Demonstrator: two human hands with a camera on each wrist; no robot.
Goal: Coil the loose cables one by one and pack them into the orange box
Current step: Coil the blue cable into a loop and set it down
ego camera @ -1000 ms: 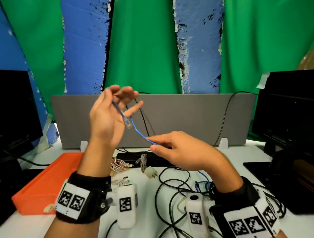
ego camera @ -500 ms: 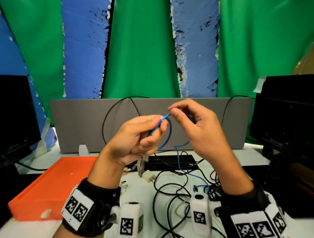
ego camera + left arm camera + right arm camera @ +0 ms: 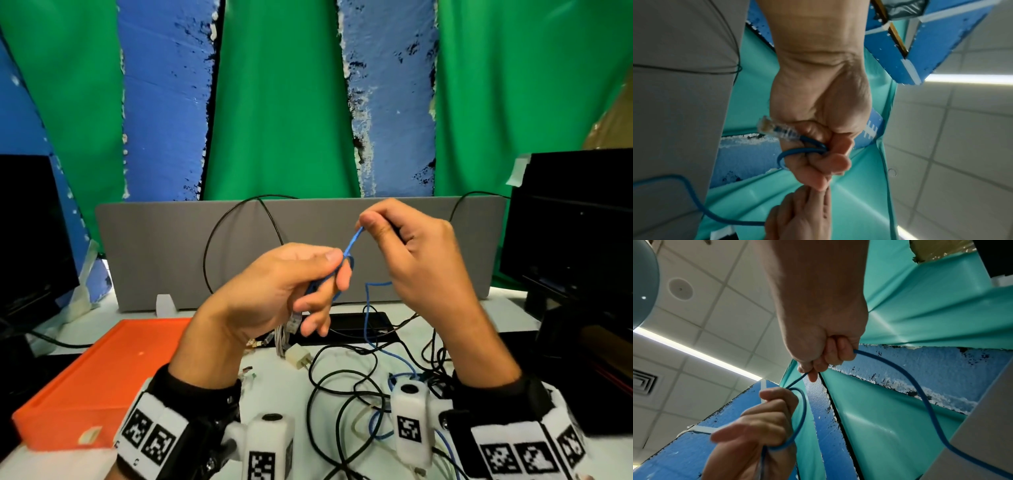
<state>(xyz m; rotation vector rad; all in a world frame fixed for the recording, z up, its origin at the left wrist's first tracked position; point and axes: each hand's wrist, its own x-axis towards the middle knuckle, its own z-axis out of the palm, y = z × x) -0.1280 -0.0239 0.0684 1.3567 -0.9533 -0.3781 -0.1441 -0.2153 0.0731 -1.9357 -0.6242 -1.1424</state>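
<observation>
A thin blue network cable (image 3: pixel 352 242) stretches between both raised hands. My left hand (image 3: pixel 294 291) pinches a small loop of it (image 3: pixel 797 152), and the clear plug (image 3: pixel 774 129) sticks out below the palm. My right hand (image 3: pixel 407 246) pinches the cable (image 3: pixel 920 394) a little higher and to the right, and the rest hangs down to the desk (image 3: pixel 371 329). The orange box (image 3: pixel 92 383) lies on the desk at the lower left, below my left wrist.
A tangle of black cables (image 3: pixel 342 394) and a white connector (image 3: pixel 299 358) lie on the white desk between my wrists. A grey divider (image 3: pixel 164 253) stands behind. Black monitors (image 3: pixel 575 219) flank the desk on the right and on the left (image 3: pixel 30 233).
My hands came together above the desk. The left hand closed from a loose raised hold to a pinch on a loop, and the right rose from low to just above it.
</observation>
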